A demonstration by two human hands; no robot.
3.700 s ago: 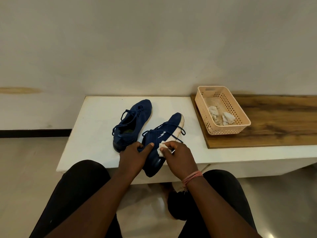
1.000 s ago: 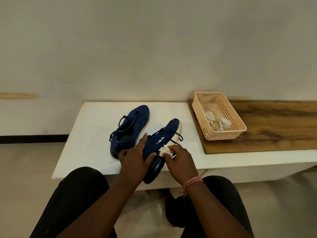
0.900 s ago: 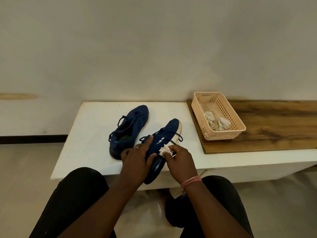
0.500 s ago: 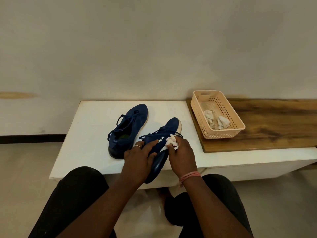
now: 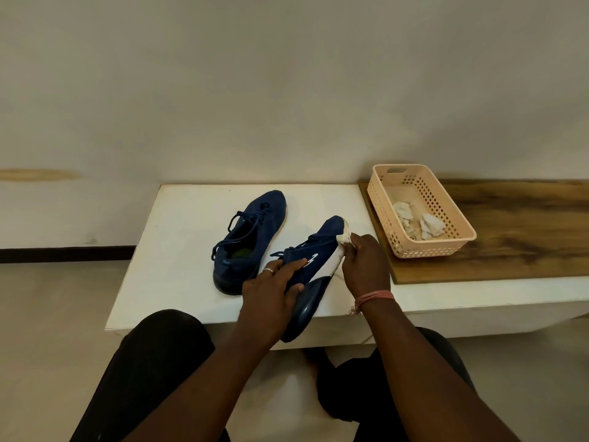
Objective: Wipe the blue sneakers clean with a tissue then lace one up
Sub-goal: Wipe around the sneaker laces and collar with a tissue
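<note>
1. The right hand (image 5: 366,266) pinches a crumpled white tissue (image 5: 344,239). Half a second ago it rubbed the sneaker's mid side; now it presses the white sole edge near the toe.
2. The left hand (image 5: 271,288) still curls round the heel of the tilted navy-blue knit sneaker (image 5: 315,263), which overhangs the white table's (image 5: 178,234) front edge.
3. The second navy-blue sneaker (image 5: 251,237) lies untouched mid-table — laces loose.
4. A peach perforated plastic basket (image 5: 459,240) near the right edge holds used wads.
5. Wiping is likely nearing this shoe's end — lacing not begun.
</note>
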